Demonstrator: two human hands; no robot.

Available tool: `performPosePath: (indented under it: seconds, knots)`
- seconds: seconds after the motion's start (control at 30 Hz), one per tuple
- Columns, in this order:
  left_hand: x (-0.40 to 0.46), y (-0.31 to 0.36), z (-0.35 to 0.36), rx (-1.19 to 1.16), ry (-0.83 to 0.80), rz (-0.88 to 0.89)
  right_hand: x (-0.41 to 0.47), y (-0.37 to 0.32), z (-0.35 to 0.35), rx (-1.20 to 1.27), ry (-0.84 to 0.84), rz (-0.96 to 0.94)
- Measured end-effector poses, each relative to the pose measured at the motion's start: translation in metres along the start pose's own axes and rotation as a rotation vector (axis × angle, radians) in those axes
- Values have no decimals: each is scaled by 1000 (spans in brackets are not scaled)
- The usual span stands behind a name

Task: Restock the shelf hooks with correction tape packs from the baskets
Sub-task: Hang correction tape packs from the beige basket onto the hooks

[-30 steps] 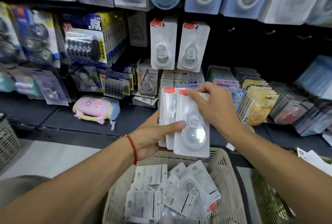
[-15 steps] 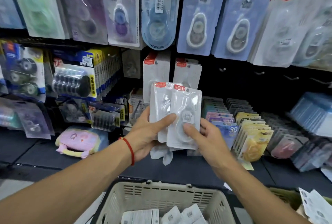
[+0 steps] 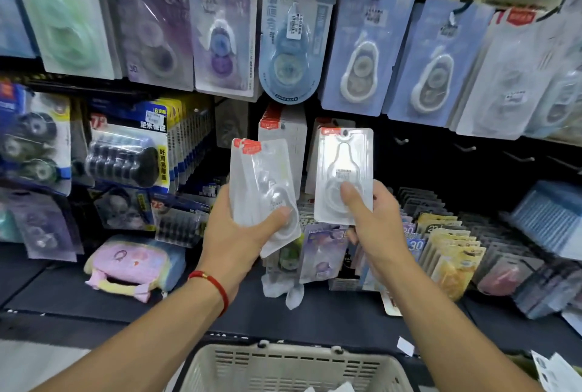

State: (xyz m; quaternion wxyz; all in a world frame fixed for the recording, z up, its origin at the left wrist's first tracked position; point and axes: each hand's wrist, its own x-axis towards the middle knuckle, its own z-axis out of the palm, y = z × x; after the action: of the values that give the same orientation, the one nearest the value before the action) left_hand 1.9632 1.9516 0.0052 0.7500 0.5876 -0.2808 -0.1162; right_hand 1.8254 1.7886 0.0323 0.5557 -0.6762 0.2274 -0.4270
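A small stack of white correction tape packs (image 3: 263,190) is gripped in the left hand (image 3: 239,234), the thumb laid across the front blister and the fingers curled behind; the stack is tilted with its red-tabbed tops leaning left. A single pack (image 3: 344,176) is held upright in the right hand (image 3: 374,228), pinched between the thumb on its front and the fingers behind it, and is raised in front of matching packs (image 3: 282,136) hung on the shelf hooks. The two held lots are kept apart, side by side. A red bracelet (image 3: 212,284) is worn on the left wrist. A beige basket (image 3: 289,363) is seen below the arms, at the bottom edge. A pink pouch (image 3: 132,265) is lying on the dark shelf (image 3: 78,294) to the left.
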Motion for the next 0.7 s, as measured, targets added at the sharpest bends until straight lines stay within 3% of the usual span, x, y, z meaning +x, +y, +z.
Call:
performPosePath:
  seconds: [0.37, 0.43, 0.5, 0.57, 0.7]
  knots:
    - [-5, 9, -1, -27, 24, -30, 6, 3, 2, -15, 113, 53]
    - [-5, 9, -1, -35, 13, -38, 5, 9, 2, -51, 112, 167]
    - [-6, 9, -1, -50, -12, -43, -1, 17, -2, -253, 92, 277]
    - [-8, 10, -1, -75, -61, -64, -12, 20, -2, -390, 10, 246]
    - [-12, 9, 3, -135, -163, -113, -37, 15, 11, -185, -257, 119]
